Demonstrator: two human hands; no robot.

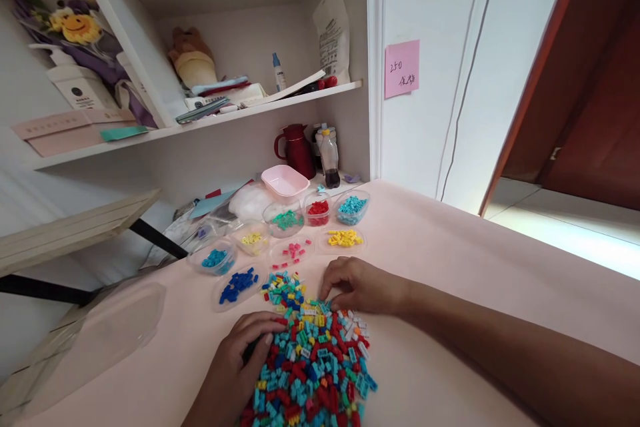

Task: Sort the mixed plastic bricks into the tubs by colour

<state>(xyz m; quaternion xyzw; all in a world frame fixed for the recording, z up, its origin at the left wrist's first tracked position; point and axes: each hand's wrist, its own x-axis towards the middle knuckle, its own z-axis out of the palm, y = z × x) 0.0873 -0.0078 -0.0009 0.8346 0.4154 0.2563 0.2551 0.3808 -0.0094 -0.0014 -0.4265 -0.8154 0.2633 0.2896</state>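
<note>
A heap of small toy building bricks (310, 367) in mixed colours, many turquoise and red, spreads over the pink tabletop. My left hand (245, 353) rests at the heap's left edge, fingers curled and thumb drawn near them. A red brick (281, 321) shows at its fingertips; whether it is gripped is unclear. On the far right edge of the heap, my right hand (363, 285) bends its fingers down among turquoise bricks (324, 307), thumb close by. What lies between those fingertips is hidden. A smaller mixed cluster (285, 288) sits just beyond, between the hands.
Behind the heap stand clear tubs of sorted bricks: dark blue (239, 285), yellow (344, 238), pink (293, 251), red (318, 212), turquoise (353, 208) and others. Farther back are a pink bowl (285, 181), a red jug (299, 150) and a bottle (329, 157). A clear lid (100, 340) lies left.
</note>
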